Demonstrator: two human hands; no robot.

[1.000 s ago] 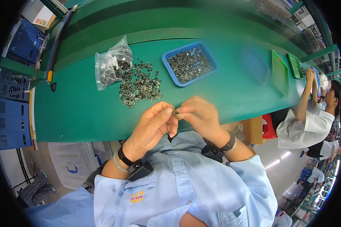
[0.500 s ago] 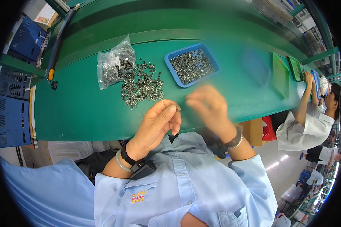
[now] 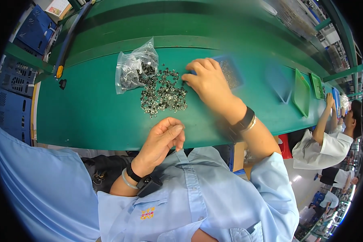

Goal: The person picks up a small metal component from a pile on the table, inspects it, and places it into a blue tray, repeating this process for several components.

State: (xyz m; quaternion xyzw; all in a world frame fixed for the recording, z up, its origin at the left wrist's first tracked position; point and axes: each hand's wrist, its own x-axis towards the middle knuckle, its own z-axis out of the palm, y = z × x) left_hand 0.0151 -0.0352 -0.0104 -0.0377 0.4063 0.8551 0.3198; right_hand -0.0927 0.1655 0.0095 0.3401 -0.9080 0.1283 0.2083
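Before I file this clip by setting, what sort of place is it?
Likely a factory workshop: small metal parts heaped on a green workbench, and a white-shirted co-worker further right.

Plastic bag (image 3: 138, 66): one is seen.
Loose pile of metal parts (image 3: 164, 97): one is seen; single pieces cannot be counted.
Blue trays (image 3: 277, 84): at least two are seen.
Green trays (image 3: 301, 94): two are seen.
Wearer's hands (image 3: 161, 139): two are seen.
Dark wristbands (image 3: 246, 118): two are worn, one per wrist.
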